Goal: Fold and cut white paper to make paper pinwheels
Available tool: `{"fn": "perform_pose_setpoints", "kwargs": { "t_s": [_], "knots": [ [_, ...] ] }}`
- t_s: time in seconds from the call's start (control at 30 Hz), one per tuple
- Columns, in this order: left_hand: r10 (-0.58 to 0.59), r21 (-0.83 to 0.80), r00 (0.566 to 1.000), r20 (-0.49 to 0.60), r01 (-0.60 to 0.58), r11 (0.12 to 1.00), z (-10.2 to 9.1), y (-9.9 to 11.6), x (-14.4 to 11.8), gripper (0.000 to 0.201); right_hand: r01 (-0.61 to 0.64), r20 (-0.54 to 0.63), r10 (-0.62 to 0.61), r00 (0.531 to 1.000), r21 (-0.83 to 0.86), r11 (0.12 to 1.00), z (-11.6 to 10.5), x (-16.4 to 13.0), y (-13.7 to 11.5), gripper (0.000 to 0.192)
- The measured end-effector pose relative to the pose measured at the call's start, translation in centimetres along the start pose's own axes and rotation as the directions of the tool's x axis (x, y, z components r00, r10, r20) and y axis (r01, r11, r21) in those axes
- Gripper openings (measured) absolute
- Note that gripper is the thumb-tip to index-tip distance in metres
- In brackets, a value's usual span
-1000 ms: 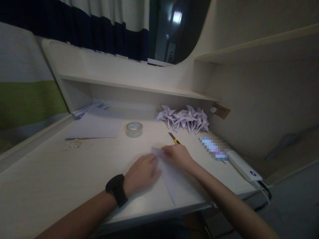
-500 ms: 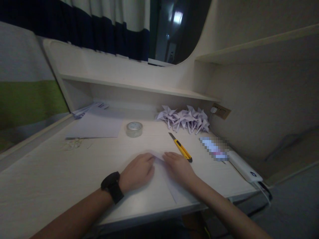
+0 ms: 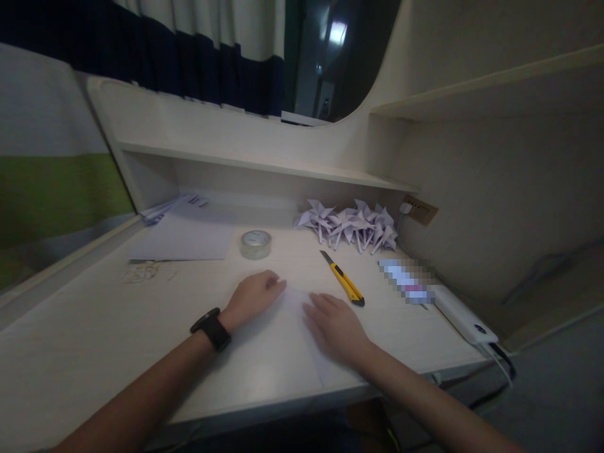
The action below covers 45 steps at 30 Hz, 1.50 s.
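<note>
Both hands, left hand point(image 3: 255, 294) and right hand point(image 3: 336, 326), lie spread flat on the sheet of paper point(image 3: 287, 340) near the counter's point(image 3: 94, 327) front edge, smoothing a fold.

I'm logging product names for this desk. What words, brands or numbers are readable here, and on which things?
None can be read.
Clear tape roll: marks on the core, too small.
Yellow utility knife: no print visible.
White power bank: only a small lit dot.
Flat object beside it: pixelated.
Black wrist watch: face hidden.
White paper sheet under both hands: blank.
</note>
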<state>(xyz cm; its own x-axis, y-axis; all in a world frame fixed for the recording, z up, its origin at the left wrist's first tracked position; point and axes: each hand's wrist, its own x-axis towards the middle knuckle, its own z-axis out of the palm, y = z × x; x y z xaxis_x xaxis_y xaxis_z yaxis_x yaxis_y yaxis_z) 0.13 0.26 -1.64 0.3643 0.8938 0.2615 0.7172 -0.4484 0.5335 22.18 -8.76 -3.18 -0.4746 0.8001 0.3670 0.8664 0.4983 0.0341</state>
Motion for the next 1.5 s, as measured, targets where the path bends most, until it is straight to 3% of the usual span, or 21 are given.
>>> {"fn": "perform_pose_setpoints", "kwargs": {
  "t_s": [0.17, 0.27, 0.33, 0.43, 0.57, 0.63, 0.7, 0.77, 0.83, 0.97, 1.07, 1.13, 1.23, 1.3, 1.5],
  "knots": [
    [0.137, 0.091, 0.988, 0.068, -0.142, 0.986, 1.5, 0.0, 1.2, 0.039, -0.011, 0.022, 0.01, 1.0, 0.045, 0.999, -0.5, 0.4, -0.1, 0.024],
    [0.126, 0.086, 0.987, 0.098, -0.134, 0.987, 1.9, -0.3, 1.5, 0.036, -0.069, 0.069, 0.06, 0.996, 0.139, 0.988, -1.2, 1.3, 0.0, 0.019],
    [0.116, 0.067, 0.988, 0.106, -0.123, 0.99, 1.8, -0.5, 1.4, 0.036, -0.131, 0.114, 0.106, 0.988, 0.242, 0.961, -1.8, 2.3, 0.4, 0.026],
    [0.122, -0.031, 0.987, 0.103, -0.12, 0.992, 1.5, -0.6, 0.9, 0.033, -0.272, 0.24, 0.189, 0.952, 0.388, 0.881, -2.7, 4.2, 1.4, 0.054],
    [0.077, -0.32, 0.997, 0.028, -0.064, 0.945, 1.1, -0.8, 0.5, 0.035, -0.428, 0.47, 0.186, 0.863, 0.482, 0.765, -3.3, 6.1, 3.1, 0.046],
    [-0.02, -0.47, 0.999, -0.036, 0.001, 0.883, 0.7, -0.7, 0.5, 0.04, -0.451, 0.446, 0.187, 0.875, 0.614, 0.648, -3.0, 6.6, 3.9, 0.034],
    [-0.094, -0.618, 0.995, -0.02, 0.062, 0.784, -0.1, -0.1, 0.4, 0.042, -0.43, 0.346, 0.258, 0.902, 0.772, 0.469, -2.3, 6.9, 4.2, 0.026],
    [-0.062, -0.76, 0.994, 0.095, 0.113, 0.641, -1.1, 0.9, 0.5, 0.043, -0.342, 0.223, 0.374, 0.9, 0.893, 0.293, -1.6, 7.4, 4.1, 0.026],
    [-0.041, -0.804, 0.995, 0.091, 0.098, 0.586, -2.2, 2.1, 0.7, 0.04, -0.216, 0.094, 0.462, 0.882, 0.952, 0.219, -1.0, 8.0, 3.5, 0.028],
    [-0.042, -0.689, 0.99, -0.132, -0.062, 0.722, -3.8, 3.4, 1.8, 0.022, -0.066, -0.077, 0.453, 0.888, 0.955, 0.291, -0.8, 9.1, 1.4, 0.023],
    [-0.003, -0.495, 0.951, -0.308, -0.158, 0.854, -4.5, 3.2, 2.1, 0.012, -0.011, -0.189, 0.402, 0.896, 0.895, 0.445, -1.5, 9.2, 0.6, 0.018],
    [0.096, -0.357, 0.918, -0.385, -0.244, 0.902, -4.6, 2.6, 1.7, 0.008, 0.055, -0.305, 0.36, 0.882, 0.824, 0.564, -2.0, 8.9, 0.7, 0.018],
    [0.297, -0.189, 0.873, -0.387, -0.39, 0.901, -4.2, 1.9, 0.8, 0.01, 0.16, -0.45, 0.273, 0.85, 0.715, 0.68, -2.5, 8.1, 1.0, 0.015],
    [0.39, -0.129, 0.853, -0.347, -0.455, 0.881, -3.9, 1.7, 0.2, 0.015, 0.235, -0.512, 0.208, 0.834, 0.669, 0.705, -2.6, 7.6, 1.1, 0.01],
    [0.483, -0.074, 0.806, -0.341, -0.536, 0.841, -3.5, 2.1, -0.2, 0.017, 0.299, -0.554, 0.177, 0.813, 0.659, 0.69, -2.7, 7.1, 1.1, 0.01]
  ]
}}
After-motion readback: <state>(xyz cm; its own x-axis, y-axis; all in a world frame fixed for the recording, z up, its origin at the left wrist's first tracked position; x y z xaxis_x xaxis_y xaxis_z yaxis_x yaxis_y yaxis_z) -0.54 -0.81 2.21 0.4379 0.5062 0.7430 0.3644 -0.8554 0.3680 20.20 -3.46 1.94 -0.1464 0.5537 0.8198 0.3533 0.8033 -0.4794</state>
